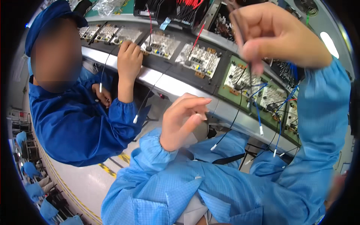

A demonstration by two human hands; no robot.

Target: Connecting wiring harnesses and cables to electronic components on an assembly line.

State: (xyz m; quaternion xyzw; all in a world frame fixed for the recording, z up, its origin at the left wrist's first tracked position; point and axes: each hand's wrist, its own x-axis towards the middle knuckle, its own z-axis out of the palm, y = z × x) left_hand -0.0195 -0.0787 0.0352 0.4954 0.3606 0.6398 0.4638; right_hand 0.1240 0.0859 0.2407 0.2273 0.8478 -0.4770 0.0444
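Note:
My right hand [272, 35] is raised over the near end of a row of circuit boards. Its fingers are pinched on a thin, dark, wire-like thing [238, 24], blurred by motion. My left hand [183, 118] hovers in front of the bench edge, fingers loosely curled and thumb apart, with nothing in it. Below my right hand a green tray [222, 85] carries circuit boards [272, 98]. Blue wires [258, 116] and black wires [233, 123] with white end connectors hang from these boards over the edge.
A co-worker in dark blue [80, 123] sits on the left, one hand [129, 62] over the boards. More circuit boards [198, 60] lie on black carriers along the metal-edged line [168, 83]. Behind are bins with red wires [189, 4] and small brown parts [223, 25].

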